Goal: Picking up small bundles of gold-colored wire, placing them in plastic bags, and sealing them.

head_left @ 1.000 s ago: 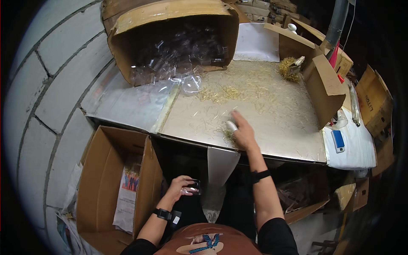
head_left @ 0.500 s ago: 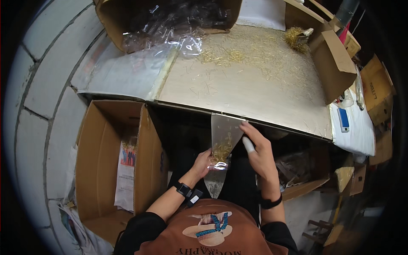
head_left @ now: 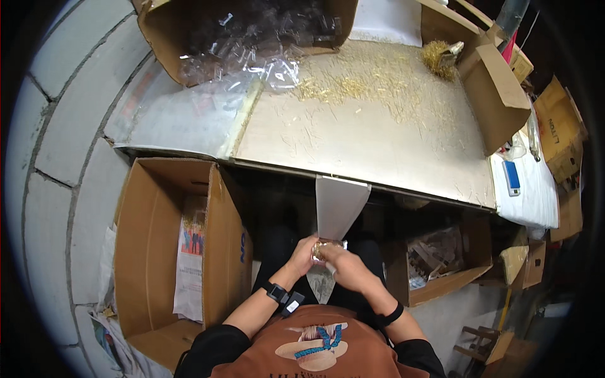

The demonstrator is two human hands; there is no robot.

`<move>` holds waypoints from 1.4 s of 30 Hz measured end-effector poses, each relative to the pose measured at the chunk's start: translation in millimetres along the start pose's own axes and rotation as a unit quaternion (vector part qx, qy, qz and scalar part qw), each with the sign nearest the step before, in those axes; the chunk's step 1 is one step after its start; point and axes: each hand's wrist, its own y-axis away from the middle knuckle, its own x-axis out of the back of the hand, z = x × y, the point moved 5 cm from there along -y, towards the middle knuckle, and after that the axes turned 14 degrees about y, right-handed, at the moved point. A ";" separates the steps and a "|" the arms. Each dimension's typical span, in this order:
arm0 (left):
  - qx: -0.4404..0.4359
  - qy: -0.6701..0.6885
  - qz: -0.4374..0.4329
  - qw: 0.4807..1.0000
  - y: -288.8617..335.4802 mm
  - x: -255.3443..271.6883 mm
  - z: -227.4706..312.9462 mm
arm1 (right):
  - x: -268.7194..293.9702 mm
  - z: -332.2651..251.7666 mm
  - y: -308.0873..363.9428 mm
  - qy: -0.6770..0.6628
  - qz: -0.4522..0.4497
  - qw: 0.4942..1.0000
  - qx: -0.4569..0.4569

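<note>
Both my hands meet over my lap, below the table's front edge. My left hand (head_left: 301,257) and my right hand (head_left: 345,266) pinch a small clear bag (head_left: 325,248) with golden bits inside. The bag sits right under the narrow end of a white paper chute (head_left: 339,203) that hangs from the table edge. More golden bits (head_left: 343,88) lie strewn over the tan table top (head_left: 378,151). A dark watch is on my left wrist and a black band on my right.
A large cardboard box of clear plastic bags (head_left: 252,31) lies on its side at the table's back. An open carton (head_left: 151,252) stands on the floor to my left, another (head_left: 441,268) under the table to my right. A tilted box (head_left: 501,94) sits at the table's right end.
My right hand left the table top and came down to the chute, then both hands dropped lower toward my lap with the bag between them.
</note>
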 end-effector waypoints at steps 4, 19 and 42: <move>0.011 -0.047 0.013 0.999 2.2 17.8 4.4 | 38.1 -17.4 -34.0 0.054 0.010 0.998 -0.040; -0.011 -0.053 0.049 0.997 1.6 35.3 30.6 | 100.6 44.7 -241.9 0.352 0.128 0.913 -0.159; 0.016 -0.047 0.021 0.999 3.5 31.9 16.3 | 176.5 89.2 -129.6 0.055 0.190 0.976 -0.093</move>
